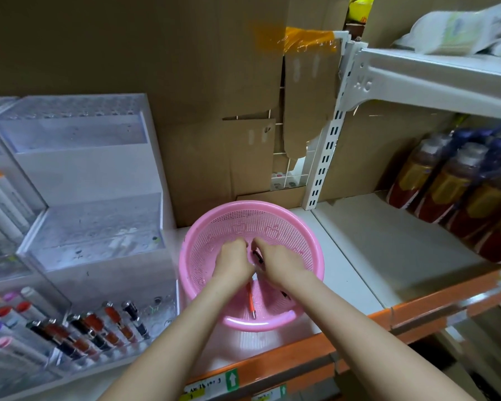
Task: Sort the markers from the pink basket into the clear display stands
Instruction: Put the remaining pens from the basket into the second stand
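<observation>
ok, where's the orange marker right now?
Head view, centre: the orange marker lies on the bottom of the pink basket, toward its near rim, between the forearms just below the left hand and right hand.

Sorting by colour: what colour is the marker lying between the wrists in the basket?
The slim marker is orange-red; head view.

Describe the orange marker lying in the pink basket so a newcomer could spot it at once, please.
Find the round pink basket on the white shelf, right of the clear display stands. Inside, toward its near rim, a slim orange marker lies between the person's forearms. It alone is bright orange; the other pieces showing there are black.
</observation>
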The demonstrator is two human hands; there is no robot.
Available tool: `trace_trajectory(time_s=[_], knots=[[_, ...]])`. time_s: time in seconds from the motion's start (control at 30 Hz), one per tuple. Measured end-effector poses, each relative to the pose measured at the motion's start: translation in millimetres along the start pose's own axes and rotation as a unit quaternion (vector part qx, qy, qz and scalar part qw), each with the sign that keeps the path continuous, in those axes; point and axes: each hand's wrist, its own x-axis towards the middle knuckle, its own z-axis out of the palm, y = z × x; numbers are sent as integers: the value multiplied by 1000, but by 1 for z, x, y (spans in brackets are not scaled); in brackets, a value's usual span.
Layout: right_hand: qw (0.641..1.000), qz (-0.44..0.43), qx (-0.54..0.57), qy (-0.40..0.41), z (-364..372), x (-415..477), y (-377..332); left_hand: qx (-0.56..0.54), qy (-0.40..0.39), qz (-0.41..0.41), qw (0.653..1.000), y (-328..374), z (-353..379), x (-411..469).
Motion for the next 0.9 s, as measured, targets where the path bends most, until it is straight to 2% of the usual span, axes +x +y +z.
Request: trace_trajectory(time_s=[0.13, 0.23, 0.37, 0.5, 0.73, 0.9], knots=[[999, 9, 27, -18, 3, 6, 3, -36, 21, -24, 999, 1, -5, 0], [995, 7, 98, -4, 0, 11, 7, -84, 44, -20, 995, 3, -10, -2], [979, -32, 199, 40, -17, 11, 3, -140, 74, 23, 987, 10, -21, -10], [946, -58, 303, 103, -37, -2, -15, -180, 130, 79, 972, 17, -42, -29], [882, -121, 414, 190, -75, -44, -62, -179, 227, 231, 929, 17, -104, -86], [861, -167, 430, 216, -84, -70, -98, -177, 271, 242, 915, 0, -139, -126]])
